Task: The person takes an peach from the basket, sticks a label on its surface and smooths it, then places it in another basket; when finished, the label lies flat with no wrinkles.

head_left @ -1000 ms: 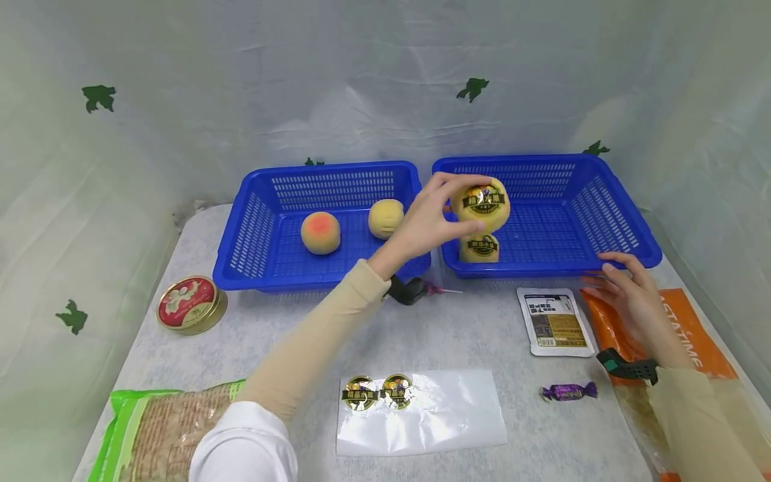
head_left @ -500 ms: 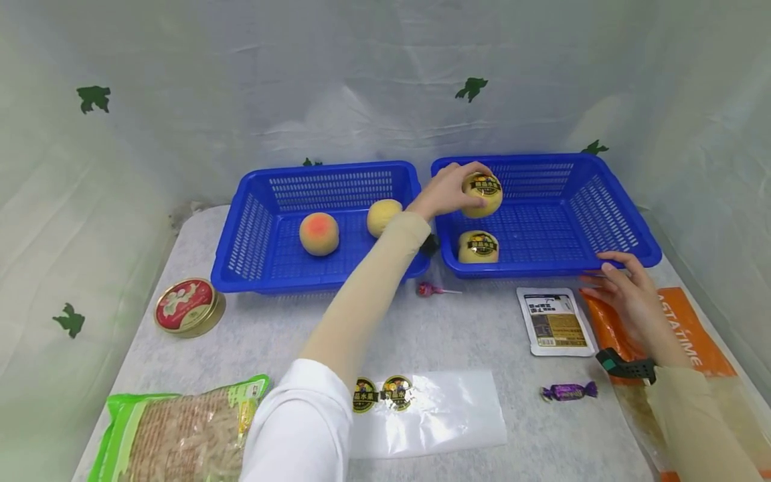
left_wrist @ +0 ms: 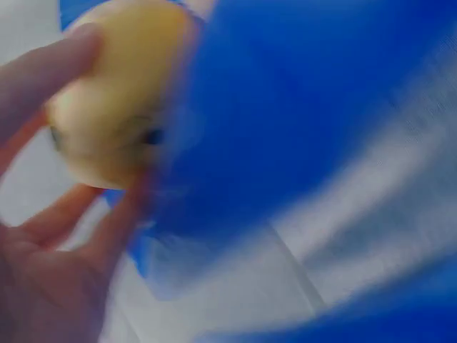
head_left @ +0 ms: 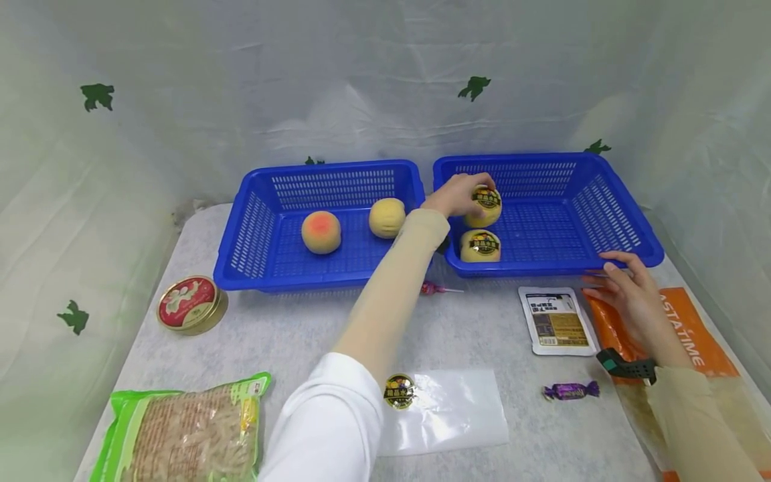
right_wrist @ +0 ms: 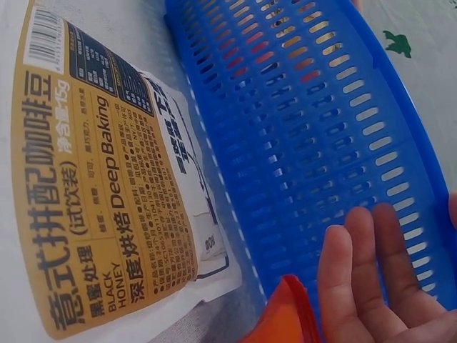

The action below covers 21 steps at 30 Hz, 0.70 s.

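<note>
Inside the left end of the right blue basket (head_left: 542,268), my left hand (head_left: 459,194) grips a yellow peach (head_left: 486,206) with a black and gold sticker. In the left wrist view the peach (left_wrist: 118,93) is blurred between thumb and fingers. Just in front of it sits another stickered peach (head_left: 480,246). My right hand (head_left: 635,301) is at that basket's front right rim, above an orange pasta bag (head_left: 693,328); its fingers are loosely bent and hold nothing. The right wrist view shows these fingers (right_wrist: 368,264) beside the basket's slotted wall.
The left blue basket (head_left: 301,278) holds a red-tinged peach (head_left: 321,233) and a yellow one (head_left: 387,217). Around lie a sticker sheet (head_left: 448,408), lollipop (head_left: 430,288), white coffee pouch (head_left: 557,321), purple candy (head_left: 571,391), round tin (head_left: 191,304) and green-edged bag (head_left: 187,432).
My left hand has moved forward and then down into the right basket with the stickered peach, behind the other one. The right hand stays where it was.
</note>
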Each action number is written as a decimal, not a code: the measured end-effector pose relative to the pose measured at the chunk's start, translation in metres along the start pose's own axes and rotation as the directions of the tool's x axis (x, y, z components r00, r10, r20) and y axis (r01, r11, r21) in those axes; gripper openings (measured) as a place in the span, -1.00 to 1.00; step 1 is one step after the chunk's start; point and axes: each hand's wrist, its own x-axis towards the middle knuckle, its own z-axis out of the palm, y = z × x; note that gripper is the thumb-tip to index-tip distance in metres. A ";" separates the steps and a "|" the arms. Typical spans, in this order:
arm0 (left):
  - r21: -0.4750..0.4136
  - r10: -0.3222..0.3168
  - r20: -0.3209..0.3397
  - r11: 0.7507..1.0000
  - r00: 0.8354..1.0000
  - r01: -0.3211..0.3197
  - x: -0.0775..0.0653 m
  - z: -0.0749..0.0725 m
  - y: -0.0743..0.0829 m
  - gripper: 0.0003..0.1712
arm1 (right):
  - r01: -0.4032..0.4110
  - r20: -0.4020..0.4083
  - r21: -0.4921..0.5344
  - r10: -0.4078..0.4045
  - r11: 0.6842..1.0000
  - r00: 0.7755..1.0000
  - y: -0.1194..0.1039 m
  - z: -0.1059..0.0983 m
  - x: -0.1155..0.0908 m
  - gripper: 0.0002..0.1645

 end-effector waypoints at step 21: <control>0.318 -0.063 0.092 0.948 0.994 0.031 -0.005 0.006 0.013 -0.53 | -0.002 0.005 -0.032 0.002 0.999 1.000 -0.001 0.000 -0.003 -0.68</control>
